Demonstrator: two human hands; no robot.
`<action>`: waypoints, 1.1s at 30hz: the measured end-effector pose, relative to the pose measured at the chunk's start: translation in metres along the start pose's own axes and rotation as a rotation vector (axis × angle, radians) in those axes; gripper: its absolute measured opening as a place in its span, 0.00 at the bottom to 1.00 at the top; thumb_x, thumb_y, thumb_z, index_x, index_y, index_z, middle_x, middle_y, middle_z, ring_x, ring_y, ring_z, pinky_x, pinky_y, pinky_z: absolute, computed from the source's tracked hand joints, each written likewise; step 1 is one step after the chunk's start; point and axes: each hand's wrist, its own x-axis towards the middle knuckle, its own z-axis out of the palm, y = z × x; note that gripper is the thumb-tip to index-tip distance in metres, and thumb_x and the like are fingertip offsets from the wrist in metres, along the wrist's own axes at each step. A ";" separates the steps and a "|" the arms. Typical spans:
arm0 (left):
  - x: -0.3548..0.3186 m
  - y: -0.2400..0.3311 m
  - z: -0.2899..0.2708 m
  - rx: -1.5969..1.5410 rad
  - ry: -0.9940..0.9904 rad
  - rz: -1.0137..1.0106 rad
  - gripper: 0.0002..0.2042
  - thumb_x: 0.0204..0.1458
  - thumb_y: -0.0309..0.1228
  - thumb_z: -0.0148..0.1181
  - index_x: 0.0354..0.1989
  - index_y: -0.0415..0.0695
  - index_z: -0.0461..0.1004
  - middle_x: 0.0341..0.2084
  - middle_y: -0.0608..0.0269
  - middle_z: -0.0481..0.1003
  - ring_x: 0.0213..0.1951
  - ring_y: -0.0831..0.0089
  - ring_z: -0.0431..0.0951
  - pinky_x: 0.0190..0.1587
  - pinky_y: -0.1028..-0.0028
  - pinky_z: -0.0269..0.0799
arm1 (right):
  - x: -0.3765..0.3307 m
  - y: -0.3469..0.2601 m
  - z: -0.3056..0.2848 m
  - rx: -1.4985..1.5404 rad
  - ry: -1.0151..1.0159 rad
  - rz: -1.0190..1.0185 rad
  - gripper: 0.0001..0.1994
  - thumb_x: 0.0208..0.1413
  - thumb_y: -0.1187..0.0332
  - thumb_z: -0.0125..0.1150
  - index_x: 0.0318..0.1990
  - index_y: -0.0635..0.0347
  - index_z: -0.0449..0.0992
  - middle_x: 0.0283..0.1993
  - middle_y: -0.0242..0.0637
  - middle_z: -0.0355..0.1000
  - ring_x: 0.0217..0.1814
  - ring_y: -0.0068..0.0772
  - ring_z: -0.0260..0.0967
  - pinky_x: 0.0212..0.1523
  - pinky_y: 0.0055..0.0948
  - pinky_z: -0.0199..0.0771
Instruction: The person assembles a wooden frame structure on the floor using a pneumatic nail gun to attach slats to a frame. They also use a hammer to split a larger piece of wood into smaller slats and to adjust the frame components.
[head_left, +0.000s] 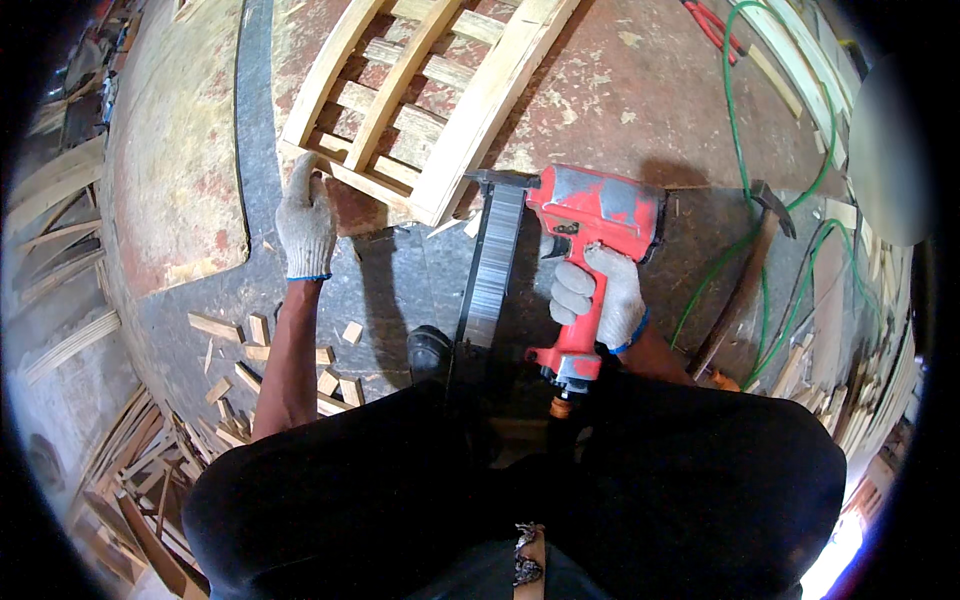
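Observation:
A red, paint-worn nail gun (600, 205) is in my right hand (612, 290), whose gloved fingers wrap round its handle. Its long metal magazine (492, 262) slants down toward my knees, and its nose is beside the near right corner of a slatted wooden frame (462, 130). My left hand (306, 225), in a white knit glove, holds the frame's near left corner, the fingers partly hidden behind the end rail. Pale, flat slats cross between the frame's long rails, and its far end runs out of view at the top.
A hammer (740, 275) leans at the right, among loops of green hose (735, 110). Wood offcuts (215, 326) lie scattered at the lower left. Worn boards (180, 150) cover part of the floor. Red-handled pliers or cutters (708, 28) lie at the top right; stacked strips line both sides.

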 end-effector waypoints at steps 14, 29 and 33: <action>0.001 -0.007 -0.001 0.027 0.005 0.045 0.16 0.66 0.29 0.54 0.60 0.52 0.75 0.51 0.46 0.81 0.52 0.48 0.82 0.51 0.59 0.78 | -0.001 0.008 -0.005 -0.002 -0.012 0.090 0.27 0.61 0.51 0.56 0.59 0.62 0.67 0.20 0.20 0.57 0.19 0.21 0.56 0.25 0.29 0.63; 0.004 -0.012 0.002 0.030 -0.002 0.001 0.15 0.66 0.29 0.54 0.59 0.50 0.76 0.52 0.49 0.81 0.53 0.50 0.82 0.52 0.60 0.78 | -0.002 0.008 -0.012 0.067 -0.024 0.071 0.24 0.61 0.52 0.57 0.55 0.62 0.70 0.22 0.21 0.57 0.20 0.22 0.56 0.24 0.32 0.64; 0.011 -0.009 0.004 0.104 -0.044 0.041 0.16 0.66 0.31 0.55 0.61 0.51 0.76 0.51 0.49 0.81 0.52 0.50 0.83 0.51 0.60 0.79 | -0.010 -0.002 -0.008 0.034 0.071 0.007 0.25 0.60 0.50 0.57 0.54 0.61 0.69 0.22 0.20 0.57 0.20 0.21 0.56 0.25 0.31 0.63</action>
